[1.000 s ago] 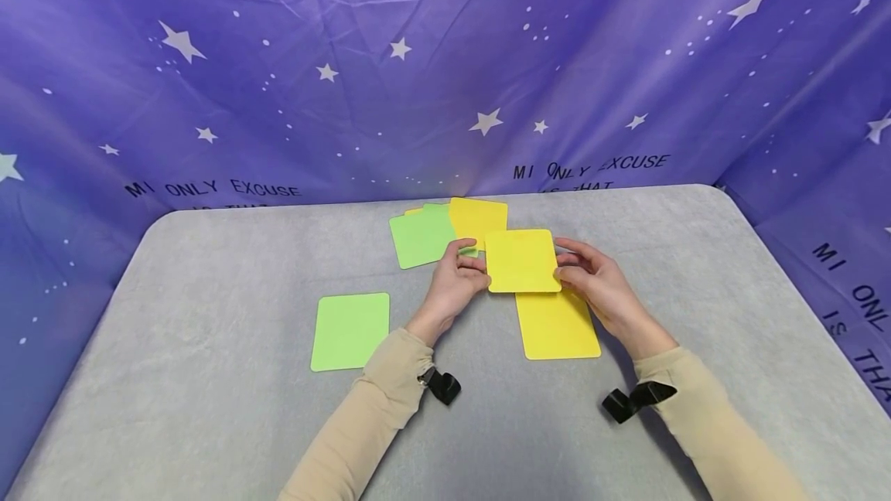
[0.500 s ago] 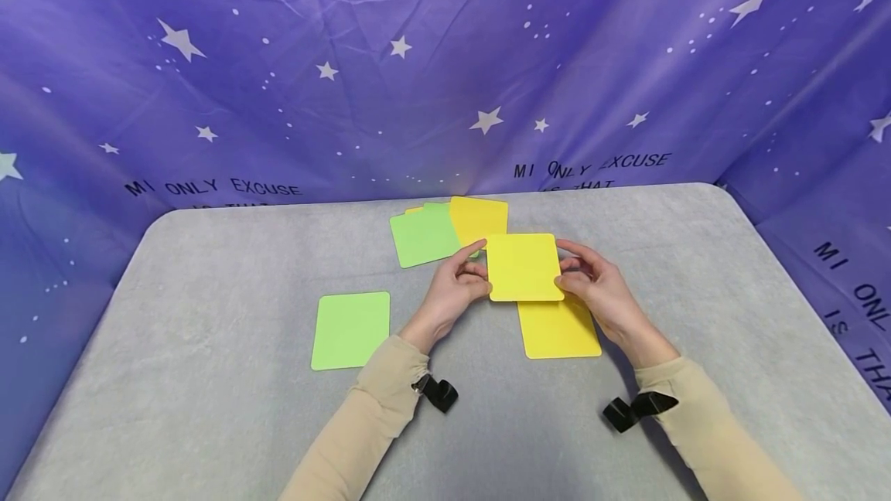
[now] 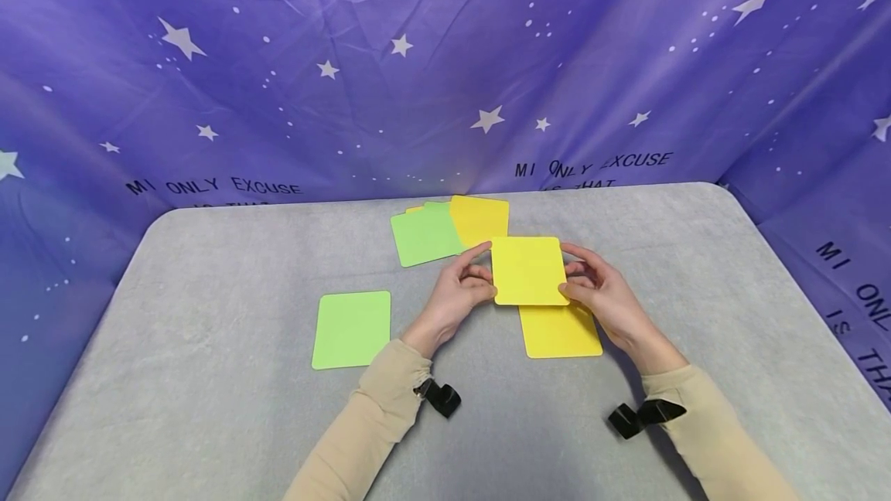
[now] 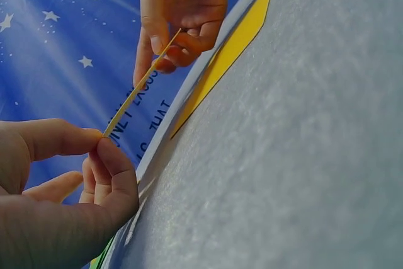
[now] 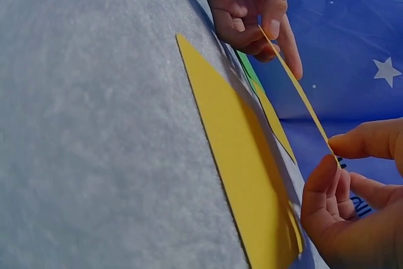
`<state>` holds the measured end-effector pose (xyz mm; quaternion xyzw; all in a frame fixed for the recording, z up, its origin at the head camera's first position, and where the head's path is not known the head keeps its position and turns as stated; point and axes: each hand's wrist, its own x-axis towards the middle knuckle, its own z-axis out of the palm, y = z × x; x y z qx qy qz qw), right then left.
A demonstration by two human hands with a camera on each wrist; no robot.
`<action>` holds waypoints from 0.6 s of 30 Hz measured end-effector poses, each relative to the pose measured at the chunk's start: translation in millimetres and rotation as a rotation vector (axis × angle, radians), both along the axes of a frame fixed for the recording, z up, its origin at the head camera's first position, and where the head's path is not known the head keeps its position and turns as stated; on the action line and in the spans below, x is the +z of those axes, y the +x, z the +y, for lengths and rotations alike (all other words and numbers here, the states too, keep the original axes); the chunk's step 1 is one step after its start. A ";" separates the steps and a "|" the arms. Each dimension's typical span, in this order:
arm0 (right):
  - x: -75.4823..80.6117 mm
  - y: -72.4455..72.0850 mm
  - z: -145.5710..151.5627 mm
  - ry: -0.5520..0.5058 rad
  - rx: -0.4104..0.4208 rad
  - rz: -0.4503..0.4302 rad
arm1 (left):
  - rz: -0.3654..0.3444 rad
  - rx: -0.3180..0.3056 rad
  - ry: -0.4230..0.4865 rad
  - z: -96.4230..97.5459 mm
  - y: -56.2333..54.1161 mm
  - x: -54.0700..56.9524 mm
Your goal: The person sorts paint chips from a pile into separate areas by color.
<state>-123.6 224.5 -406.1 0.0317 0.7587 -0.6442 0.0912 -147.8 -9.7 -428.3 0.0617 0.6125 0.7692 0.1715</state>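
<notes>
Between both hands a square yellow card (image 3: 529, 270) with rounded corners is held up off the table. My left hand (image 3: 448, 300) pinches its left edge, and my right hand (image 3: 607, 304) pinches the right edge. In both wrist views the raised card (image 4: 140, 86) shows edge-on as a thin strip between the two hands. Below and partly behind it, another yellow card (image 3: 560, 333) lies on the table, its far part hidden in the head view. To the left of my left forearm a light green card (image 3: 351, 331) lies flat.
Toward the table's back edge is an overlapping group of cards, with a green card (image 3: 425, 236) and a yellow card (image 3: 482, 219) on view. The grey cloth-covered table (image 3: 209, 346) meets a purple star-printed curtain (image 3: 418, 99) behind.
The held yellow card has moved slightly toward me and to the right, with both hands pinching it throughout. The cards on the table have not moved.
</notes>
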 end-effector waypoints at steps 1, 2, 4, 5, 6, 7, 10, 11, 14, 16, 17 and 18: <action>0.9 0.8 0.6 0.006 0.001 -0.004 | 0.001 -0.002 0.003 0.2 0.4 0.3; 1.7 1.5 1.4 0.012 0.002 -0.005 | 0.001 -0.003 0.006 0.4 0.6 0.4; 3.3 2.7 3.0 0.034 0.007 -0.008 | 0.002 -0.005 0.006 0.9 1.0 0.3; 3.8 3.1 3.8 0.042 0.011 -0.009 | 0.003 -0.007 0.004 1.2 1.1 0.2; 4.5 3.6 4.6 0.050 0.014 -0.010 | 0.003 -0.008 0.002 1.4 1.1 0.1; 5.1 4.1 5.3 0.061 0.019 -0.009 | 0.002 -0.010 -0.001 1.8 1.1 0.0; 6.4 5.4 7.6 0.085 0.029 -0.005 | -0.001 -0.014 -0.004 3.1 1.3 0.3; 6.6 5.9 8.2 0.087 0.031 -0.006 | -0.002 -0.015 -0.003 3.7 1.4 0.4; 6.1 6.8 10.3 0.094 0.038 -0.005 | -0.011 -0.017 0.002 5.7 1.9 1.2; 5.7 7.7 11.6 0.099 0.043 -0.002 | -0.019 -0.017 0.000 7.4 2.9 2.0; 5.7 8.3 12.4 0.102 0.044 0.000 | -0.021 -0.018 -0.003 8.3 3.5 2.2; 5.6 9.0 13.2 0.104 0.046 0.004 | -0.026 -0.018 -0.006 9.1 4.4 2.6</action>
